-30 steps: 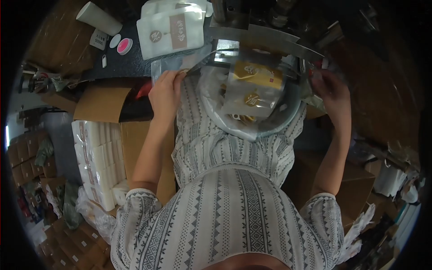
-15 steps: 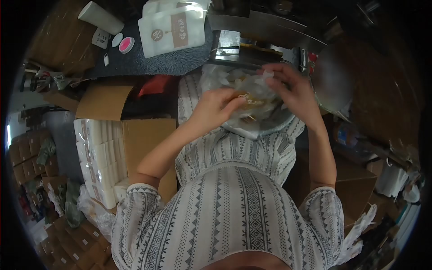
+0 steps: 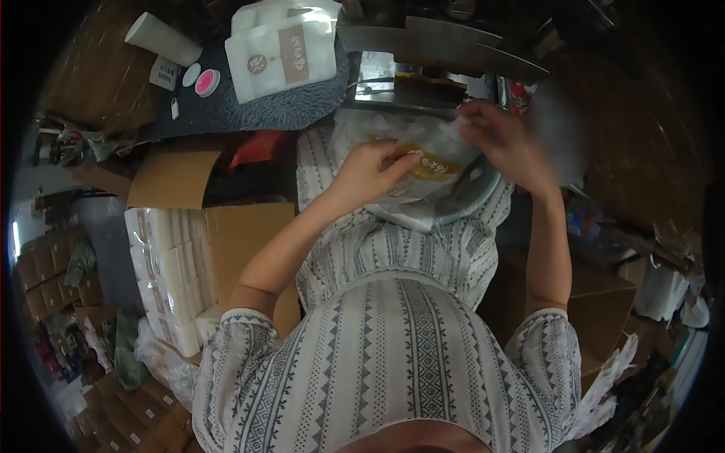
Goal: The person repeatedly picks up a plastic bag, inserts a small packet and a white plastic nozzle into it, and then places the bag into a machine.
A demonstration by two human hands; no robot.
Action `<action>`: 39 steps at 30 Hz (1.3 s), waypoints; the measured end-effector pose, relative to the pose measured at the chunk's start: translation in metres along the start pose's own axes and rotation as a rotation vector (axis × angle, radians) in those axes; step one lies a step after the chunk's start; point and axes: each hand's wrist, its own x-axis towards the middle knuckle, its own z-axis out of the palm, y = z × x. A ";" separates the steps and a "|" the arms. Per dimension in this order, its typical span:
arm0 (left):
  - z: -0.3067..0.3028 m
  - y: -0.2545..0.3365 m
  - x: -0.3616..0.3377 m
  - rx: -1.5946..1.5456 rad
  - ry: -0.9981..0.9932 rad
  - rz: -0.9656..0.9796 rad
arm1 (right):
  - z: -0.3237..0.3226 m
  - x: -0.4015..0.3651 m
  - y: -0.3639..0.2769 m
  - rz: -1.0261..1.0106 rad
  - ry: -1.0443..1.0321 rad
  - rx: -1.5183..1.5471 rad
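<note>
"One clear pouch (image 3: 434, 167), gold band across it. Lying where?"

"Over the basin (image 3: 482, 195), on the patterned lap."

"And the left hand (image 3: 365, 172)?"

"At the pouch's left side, thumb just touching it, only a narrow gap to the forefinger. Firm hold or mere touch: cannot tell."

"The right hand (image 3: 507, 142)?"

"Above the basin's far right side, fingers curled in nearly closed, with a pale filmy bit (image 3: 459, 125) at the tips. Pinched or not, too small to tell."

"Farther out?"

"Beyond the basin, a metal bar (image 3: 453, 36). Far left, overlapping white printed pouches (image 3: 260, 72) on a shaggy mat (image 3: 291, 111). Nearer on the left, white packs (image 3: 166, 264) in rows at an open cardboard box (image 3: 251, 238)."
</note>
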 end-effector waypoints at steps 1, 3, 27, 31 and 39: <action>-0.001 -0.002 0.001 0.098 0.008 0.037 | -0.002 0.001 -0.005 0.039 -0.035 -0.023; 0.000 -0.001 0.003 0.196 0.012 0.079 | -0.003 0.002 -0.009 0.060 -0.041 -0.017; -0.150 -0.033 0.087 0.522 0.533 0.075 | -0.052 -0.024 0.069 0.358 0.381 -0.821; -0.150 -0.072 0.102 1.269 0.827 0.330 | -0.060 -0.020 0.084 0.259 0.282 -0.710; -0.113 -0.067 0.049 1.164 0.759 0.302 | -0.057 -0.025 0.055 0.398 0.414 -0.595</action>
